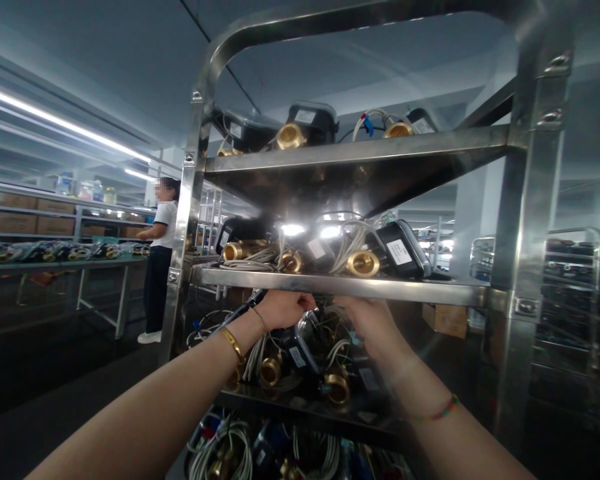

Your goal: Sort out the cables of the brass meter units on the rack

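My left hand (284, 309) reaches in just below the middle shelf of a metal rack, its fingers curled and closed over the devices there. Whatever sits in its fingertips is too small to name. Opposite it, my right hand (369, 323) has its fingers bent inward near the grey cables (337, 350); its fingertips are dim, and what they grip cannot be made out. Below and between the hands lies a black-boxed meter (300, 353) with a white label. Brass pipe fittings (270, 371) and another brass fitting (338, 388) rest on the same lower shelf.
The middle shelf edge (350, 285) runs just above my hands. More brass-and-black meters (405, 250) stand on it, and others on the top shelf (360, 152). Rack posts (525, 267) flank me. A person (163, 247) stands by a long workbench (65, 260) at left.
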The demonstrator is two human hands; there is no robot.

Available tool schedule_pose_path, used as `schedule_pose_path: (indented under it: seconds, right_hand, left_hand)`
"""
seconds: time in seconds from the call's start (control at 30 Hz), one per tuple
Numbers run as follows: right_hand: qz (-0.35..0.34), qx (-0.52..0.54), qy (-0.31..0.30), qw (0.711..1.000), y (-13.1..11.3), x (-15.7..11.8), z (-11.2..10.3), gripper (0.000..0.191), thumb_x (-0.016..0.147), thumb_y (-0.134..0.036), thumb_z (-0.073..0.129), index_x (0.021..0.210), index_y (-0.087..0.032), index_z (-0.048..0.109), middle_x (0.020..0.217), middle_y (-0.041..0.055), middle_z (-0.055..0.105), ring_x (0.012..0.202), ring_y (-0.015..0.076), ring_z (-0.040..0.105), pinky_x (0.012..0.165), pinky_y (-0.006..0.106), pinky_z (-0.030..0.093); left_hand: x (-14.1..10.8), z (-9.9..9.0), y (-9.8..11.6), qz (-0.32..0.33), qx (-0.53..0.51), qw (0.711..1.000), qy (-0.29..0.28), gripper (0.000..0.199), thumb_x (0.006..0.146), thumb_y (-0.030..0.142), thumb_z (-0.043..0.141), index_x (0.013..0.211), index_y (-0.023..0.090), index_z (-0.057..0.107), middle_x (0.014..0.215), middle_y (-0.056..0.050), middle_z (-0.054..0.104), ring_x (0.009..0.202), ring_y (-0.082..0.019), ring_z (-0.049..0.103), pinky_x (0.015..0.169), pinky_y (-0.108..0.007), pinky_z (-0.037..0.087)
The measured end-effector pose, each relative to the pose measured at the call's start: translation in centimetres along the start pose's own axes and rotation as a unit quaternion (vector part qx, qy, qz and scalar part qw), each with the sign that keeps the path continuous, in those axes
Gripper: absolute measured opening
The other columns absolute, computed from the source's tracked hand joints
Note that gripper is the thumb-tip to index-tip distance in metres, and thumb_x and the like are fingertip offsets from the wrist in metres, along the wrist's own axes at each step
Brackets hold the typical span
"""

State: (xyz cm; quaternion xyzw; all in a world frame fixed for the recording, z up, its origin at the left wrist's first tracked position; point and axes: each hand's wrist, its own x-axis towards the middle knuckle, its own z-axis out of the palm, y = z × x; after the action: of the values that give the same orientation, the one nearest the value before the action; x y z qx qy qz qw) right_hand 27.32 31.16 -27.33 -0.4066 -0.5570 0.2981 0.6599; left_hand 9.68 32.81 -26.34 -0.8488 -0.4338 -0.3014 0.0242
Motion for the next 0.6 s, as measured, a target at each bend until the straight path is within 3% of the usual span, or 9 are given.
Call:
schedule_pose_path:
  seconds: [0.13,0.3,0.37,0.5,0.6]
  right_hand:
    - [0.017,0.009,0.004,1.0,-0.5,-0.2,-0.1,0.028,0.055,-0.028,0.07,0.08,-0.016,0.065,0.061,-0.0017,0.058,0.055,0.0127,0.047,0.055,0.027,0.037]
    - [-0.019,-0.084,-0.007,0.996,0.1,0.4,-0.1,0.017,0.056,-0.03,0.067,0.065,-0.017,0.065,0.056,-0.0007,0.056,0.057,0.0148,0.049,0.057,0.029,0.037]
    - [-0.028,-0.143,-0.03,0.989,0.5,0.8,-0.1,0.015,0.058,-0.031,0.065,0.063,-0.017,0.067,0.059,0.0013,0.06,0.061,0.0173,0.053,0.06,0.03,0.038]
    - [-0.046,-0.247,-0.059,0.966,1.0,1.2,0.0,0.017,0.063,-0.032,0.059,0.062,-0.019,0.07,0.066,0.0022,0.066,0.07,0.0194,0.058,0.065,0.031,0.039]
    - [-0.069,-0.309,-0.093,0.944,0.8,1.3,0.0,0.019,0.066,-0.031,0.055,0.058,-0.019,0.067,0.064,0.0017,0.066,0.068,0.0177,0.058,0.065,0.03,0.038]
  left_hand:
    - [0.1,0.5,-0.5,-0.005,-0.004,1.0,-0.005,0.025,0.076,0.011,0.047,0.079,0.02,0.07,0.084,0.001,0.072,0.083,-0.017,0.062,0.085,-0.029,0.047]
    - [0.1,0.7,-0.6,-0.031,0.012,0.999,-0.011,0.022,0.079,0.015,0.052,0.087,0.02,0.072,0.089,-0.002,0.074,0.085,-0.019,0.064,0.08,-0.03,0.047]
    - [-0.2,0.6,-1.0,-0.036,0.002,0.999,-0.023,0.02,0.08,0.019,0.054,0.087,0.021,0.073,0.09,-0.002,0.074,0.087,-0.02,0.065,0.08,-0.029,0.048]
    - [-1.5,0.2,-2.5,-0.035,-0.06,0.998,-0.009,0.03,0.083,0.023,0.052,0.109,0.02,0.069,0.093,-0.004,0.073,0.084,-0.018,0.065,0.079,-0.028,0.049]
    - [-2.5,0.1,-3.6,-0.015,-0.034,0.999,-0.002,0.029,0.082,0.019,0.05,0.102,0.019,0.071,0.096,-0.006,0.073,0.088,-0.02,0.066,0.082,-0.031,0.048]
